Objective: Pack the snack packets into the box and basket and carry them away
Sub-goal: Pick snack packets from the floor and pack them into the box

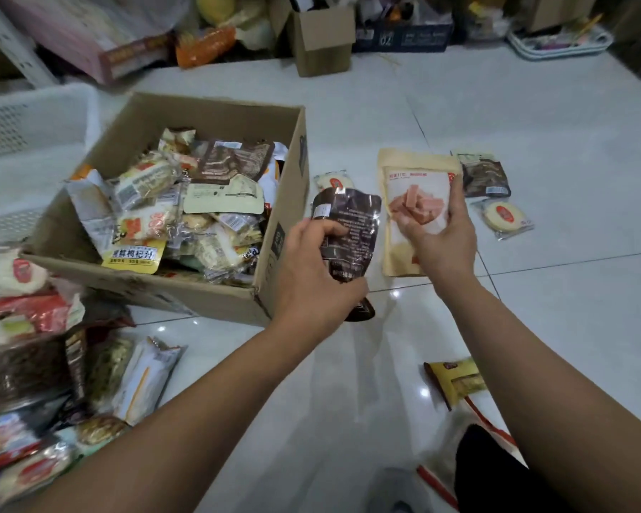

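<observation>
down at the bottom right, closest to us, a yellow snack packet (pixel 456 381) lies on the glossy white tiled floor (pixel 348 401). over on our left a loose heap of mixed snack packets (pixel 34 364) spreads across the tiles. moving out, our left hand (pixel 311 268) has fingers and thumb curled round a dark brown glossy packet (pixel 352 224), held upright just beside the right wall of the open brown cardboard box (pixel 200 301), and that box is piled with packets nearly to its rim. our right hand (pixel 441 235) pinches a tall tan paper pouch printed with pink cubes (pixel 415 172), thumb across its front and a finger up its right edge; we cannot tell if its bottom edge touches the floor. beyond that hand, a round white cake in clear wrap (pixel 504 216) and a small dark packet (pixel 485 175) sit on the tiles. far left stands a white perforated plastic basket (pixel 26 120), and a small cardboard carton (pixel 322 42) stands at the back.
</observation>
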